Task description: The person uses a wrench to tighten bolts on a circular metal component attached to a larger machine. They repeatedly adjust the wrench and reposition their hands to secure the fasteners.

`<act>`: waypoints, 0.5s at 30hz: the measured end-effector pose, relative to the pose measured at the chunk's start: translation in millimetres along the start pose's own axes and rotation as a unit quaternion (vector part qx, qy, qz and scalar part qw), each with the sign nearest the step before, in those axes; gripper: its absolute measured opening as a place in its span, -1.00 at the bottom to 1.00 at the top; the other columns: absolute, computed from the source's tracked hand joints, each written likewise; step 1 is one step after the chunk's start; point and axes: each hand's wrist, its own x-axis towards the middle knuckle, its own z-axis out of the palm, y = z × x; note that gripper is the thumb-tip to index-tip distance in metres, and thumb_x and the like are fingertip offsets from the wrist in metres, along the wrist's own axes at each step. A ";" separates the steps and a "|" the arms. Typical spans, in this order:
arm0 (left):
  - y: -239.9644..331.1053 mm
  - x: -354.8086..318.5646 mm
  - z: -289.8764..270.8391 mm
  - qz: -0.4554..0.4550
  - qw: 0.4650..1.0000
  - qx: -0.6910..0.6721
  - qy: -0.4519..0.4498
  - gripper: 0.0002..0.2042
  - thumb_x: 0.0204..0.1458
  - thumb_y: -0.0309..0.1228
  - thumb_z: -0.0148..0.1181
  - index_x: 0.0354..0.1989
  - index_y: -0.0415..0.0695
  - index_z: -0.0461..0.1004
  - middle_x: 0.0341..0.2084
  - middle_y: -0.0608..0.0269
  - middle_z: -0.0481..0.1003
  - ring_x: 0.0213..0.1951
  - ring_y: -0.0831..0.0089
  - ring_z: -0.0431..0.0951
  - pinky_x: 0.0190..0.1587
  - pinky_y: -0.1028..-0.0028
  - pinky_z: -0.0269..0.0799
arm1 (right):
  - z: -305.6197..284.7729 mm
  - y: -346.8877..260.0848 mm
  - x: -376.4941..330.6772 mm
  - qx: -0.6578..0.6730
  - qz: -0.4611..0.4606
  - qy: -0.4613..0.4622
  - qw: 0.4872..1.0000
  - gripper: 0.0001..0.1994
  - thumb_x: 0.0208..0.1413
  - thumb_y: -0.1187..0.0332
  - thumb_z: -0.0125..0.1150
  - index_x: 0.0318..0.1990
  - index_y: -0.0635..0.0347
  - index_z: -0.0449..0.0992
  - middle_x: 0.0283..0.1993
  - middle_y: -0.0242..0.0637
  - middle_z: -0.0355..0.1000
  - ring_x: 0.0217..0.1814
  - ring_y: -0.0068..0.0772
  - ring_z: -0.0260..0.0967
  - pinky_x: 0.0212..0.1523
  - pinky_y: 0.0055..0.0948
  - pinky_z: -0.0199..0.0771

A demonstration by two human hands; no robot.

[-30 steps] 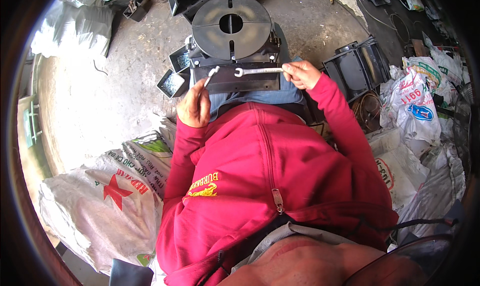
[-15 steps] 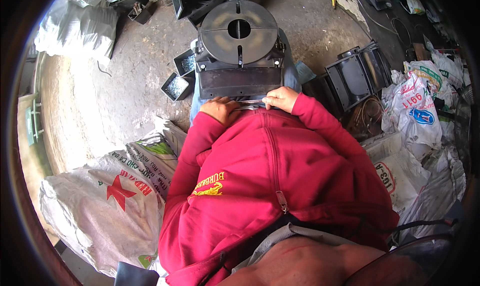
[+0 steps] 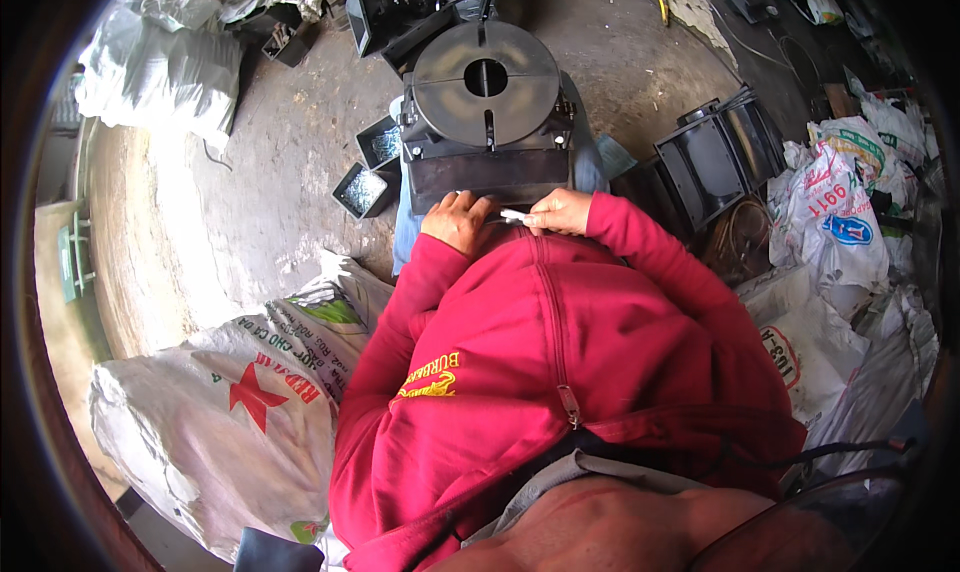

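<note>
A black housing (image 3: 490,178) rests on my lap between my knees. On top of it lies a round dark plate (image 3: 440,84) with a central hole and slots. My right hand (image 3: 560,213) is closed on a slim, pale metal tool (image 3: 514,215), whose end sticks out toward the left; its exact kind is too small to tell. My left hand (image 3: 457,220) is at the housing's near edge, its fingers curled, and what they hold, if anything, is hidden. A small gap separates the tool's end from my left hand.
Two small black bins (image 3: 361,190) of shiny metal pieces stand left of the housing. More black frames (image 3: 705,157) lie on the right. White sacks (image 3: 845,197) are piled at the right, and a large white sack (image 3: 215,412) sits at my left.
The slim metal tool lay across between both hands; now only its pale end shows, out of my right hand. My hands are slightly closer together. The view has shifted slightly.
</note>
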 end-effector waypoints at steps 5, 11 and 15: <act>-15.1 -10.1 -16.7 0.076 0.991 -0.110 -0.006 -0.84 -0.12 -0.30 0.24 -0.40 -0.08 0.53 -0.28 0.18 0.38 -0.25 0.27 0.42 -0.18 0.32 0.35 | -7.4 -11.8 -19.2 0.088 -0.018 0.039 0.995 -0.67 0.17 0.08 0.06 -0.26 0.17 0.54 -0.75 -0.67 0.00 -0.78 -0.79 -0.21 -0.77 -0.65 -0.24; -93.4 13.5 -88.6 -0.209 0.826 -0.472 0.228 -0.85 0.07 -0.46 0.11 -0.27 -0.27 0.53 -0.55 0.38 0.46 -0.51 0.68 0.37 -0.41 0.64 0.31 | 4.7 -5.7 -15.2 0.294 -0.028 0.102 0.950 -0.51 0.14 0.01 0.08 0.05 0.23 0.36 -0.75 -0.70 -0.13 -0.81 -0.82 -0.26 -0.78 -0.67 -0.30; -146.5 135.3 -93.6 -0.127 0.954 -0.270 -0.029 -0.75 0.02 -0.33 0.19 -0.19 -0.22 0.54 -0.48 0.24 0.54 -0.43 0.58 0.49 -0.37 0.52 0.39 | 19.4 -16.7 31.3 0.435 -0.100 0.122 0.886 -0.57 0.13 0.02 0.08 -0.02 0.15 0.40 -0.75 -0.65 -0.14 -0.79 -0.80 -0.24 -0.79 -0.66 -0.25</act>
